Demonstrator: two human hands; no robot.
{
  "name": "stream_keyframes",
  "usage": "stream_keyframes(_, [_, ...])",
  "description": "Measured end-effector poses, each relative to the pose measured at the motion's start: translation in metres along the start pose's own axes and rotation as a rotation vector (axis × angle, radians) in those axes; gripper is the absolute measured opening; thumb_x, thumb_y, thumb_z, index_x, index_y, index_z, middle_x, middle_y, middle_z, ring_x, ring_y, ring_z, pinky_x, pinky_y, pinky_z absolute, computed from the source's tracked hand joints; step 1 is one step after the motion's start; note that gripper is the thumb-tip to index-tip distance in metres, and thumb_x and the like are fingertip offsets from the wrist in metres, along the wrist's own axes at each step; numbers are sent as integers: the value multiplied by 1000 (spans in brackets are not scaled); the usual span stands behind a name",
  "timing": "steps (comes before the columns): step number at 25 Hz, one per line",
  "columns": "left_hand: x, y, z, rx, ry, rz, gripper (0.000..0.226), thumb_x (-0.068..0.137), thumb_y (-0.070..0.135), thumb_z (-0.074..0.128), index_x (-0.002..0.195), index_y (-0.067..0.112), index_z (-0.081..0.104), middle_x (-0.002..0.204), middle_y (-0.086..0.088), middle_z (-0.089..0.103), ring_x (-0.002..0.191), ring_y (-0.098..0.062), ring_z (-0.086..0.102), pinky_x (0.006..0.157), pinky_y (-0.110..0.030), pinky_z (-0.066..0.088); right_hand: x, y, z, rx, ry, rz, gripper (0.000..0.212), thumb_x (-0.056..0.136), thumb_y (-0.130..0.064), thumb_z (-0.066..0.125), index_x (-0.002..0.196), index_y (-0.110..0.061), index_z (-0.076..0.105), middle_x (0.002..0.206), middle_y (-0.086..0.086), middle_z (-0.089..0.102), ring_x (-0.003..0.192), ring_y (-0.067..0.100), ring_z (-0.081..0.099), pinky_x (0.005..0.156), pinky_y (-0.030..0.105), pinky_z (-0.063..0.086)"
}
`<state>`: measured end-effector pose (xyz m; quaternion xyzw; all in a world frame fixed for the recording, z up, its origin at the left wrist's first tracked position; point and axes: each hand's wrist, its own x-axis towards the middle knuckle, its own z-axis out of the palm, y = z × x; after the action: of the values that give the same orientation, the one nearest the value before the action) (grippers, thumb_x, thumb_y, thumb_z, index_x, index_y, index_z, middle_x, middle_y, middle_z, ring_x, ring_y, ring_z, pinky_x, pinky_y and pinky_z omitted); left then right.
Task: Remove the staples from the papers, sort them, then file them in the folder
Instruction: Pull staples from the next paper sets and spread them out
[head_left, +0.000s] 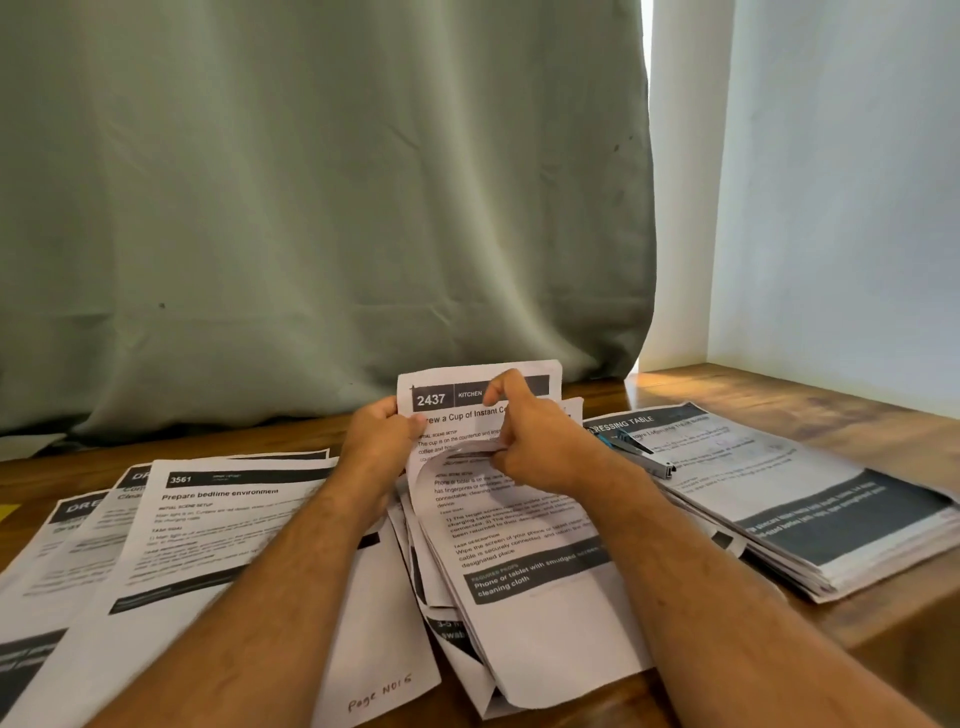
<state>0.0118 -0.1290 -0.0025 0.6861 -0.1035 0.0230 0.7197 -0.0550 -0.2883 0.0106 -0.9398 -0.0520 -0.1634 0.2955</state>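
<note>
Bare wooden table (789, 395) lies open at the far right corner. Loose sheets (208, 525) cover the near left, a paper stack (810, 519) the right. A curtain (322, 208) blocks the far edge; a wall (841, 182) closes the right.

Daylight reaches you from the far right, past the curtain (322, 208), glaring on the table (727, 387). Your left side sits dimmer. Edges bow; near print blurs.

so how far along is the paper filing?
Mid-sort. Loose sheets already fanned out at left, another stack at right with the staple remover on it. Left hand holds the 2437 sheet while right hand peels a page. No folder visible; filing not started.
</note>
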Motion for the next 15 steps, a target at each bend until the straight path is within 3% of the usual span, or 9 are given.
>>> stream_keyframes(3, [1, -1, 1, -47, 21, -25, 21, 102, 8, 52, 103, 22, 68, 91, 0, 77, 82, -18, 74, 64, -33, 59, 1, 2, -1, -44, -39, -10, 27, 88, -1, 66, 97, -22, 52, 114, -2, 63, 108, 20, 63, 85, 31, 59])
stream_keyframes(5, [1, -2, 2, -46, 25, -32, 20, 103, 10, 51, 106, 22, 67, 91, 0, 77, 83, -20, 75, 65, -35, 60, 1, 3, -1, -51, -47, 7, 24, 88, -1, 66, 95, -22, 55, 109, -4, 64, 107, 19, 63, 87, 31, 58])
stream_keyframes(8, [-3, 0, 2, -12, -8, 1, 24, 102, 7, 48, 106, 20, 68, 95, -2, 77, 86, -20, 74, 66, -34, 59, 1, 0, 0, 38, 16, -21, 61, 86, 0, 68, 127, -32, 37, 113, -1, 65, 100, 19, 67, 86, 31, 57])
stream_keyframes(10, [-6, 1, -1, 41, -94, 36, 28, 97, 1, 48, 104, 16, 71, 92, -3, 77, 77, -14, 73, 58, -26, 57, 1, 0, 0, 73, 66, -42, 89, 83, 1, 70, 142, -41, 18, 113, 1, 66, 101, 18, 67, 90, 32, 54])
stream_keyframes(12, [-8, -1, -6, 38, -189, 41, 24, 91, 6, 52, 100, 7, 74, 89, -10, 76, 73, -17, 71, 56, -25, 54, 2, 2, 0, 53, 47, -23, 72, 85, 0, 69, 138, -34, 33, 112, 1, 66, 98, 15, 67, 91, 31, 55])
stream_keyframes(15, [3, -8, -9, 24, -116, 12, 28, 89, 23, 55, 93, 5, 77, 91, -10, 76, 84, -22, 70, 71, -32, 52, 3, 4, -3, -27, -16, 27, 22, 89, -5, 67, 103, -22, 63, 100, -6, 67, 86, 9, 63, 86, 31, 58])
